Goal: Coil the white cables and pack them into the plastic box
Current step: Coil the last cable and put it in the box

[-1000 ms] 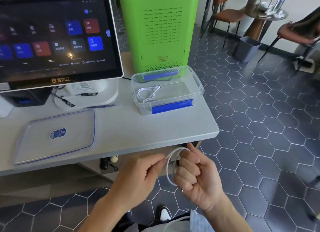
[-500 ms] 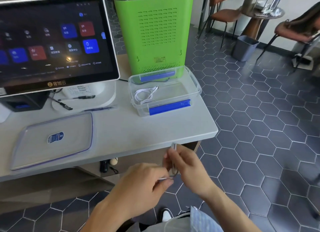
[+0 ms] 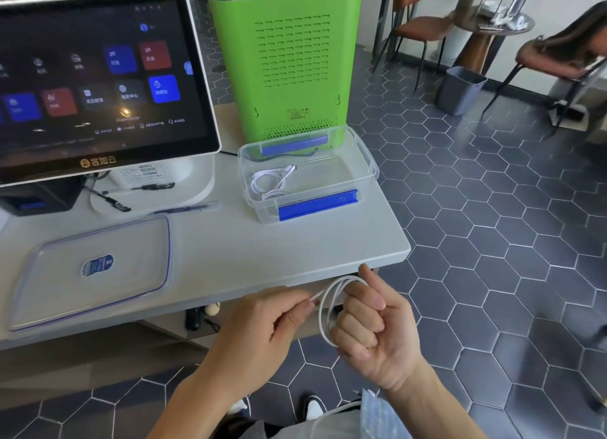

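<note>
Since half a second ago the right hand [image 3: 374, 333] has turned palm-up and its fingers have curled in, so the white cable [image 3: 326, 310] now stands as an open loop rather than a tight bunch between both hands. That right hand grips the loop, which wraps over its curled fingers, thumb raised toward the edge of the surface [image 3: 230, 241]. Just left of it, the left hand [image 3: 262, 327] pinches the cable's end between thumb and fingertips. Both hands sit below the near edge of the surface. On the surface, up from the hands, the plastic box [image 3: 308, 172] stands open with blue clips; a second coiled cable [image 3: 272, 182] lies in its left half. Its lid [image 3: 92, 271] lies flat well to the left of the box.
</note>
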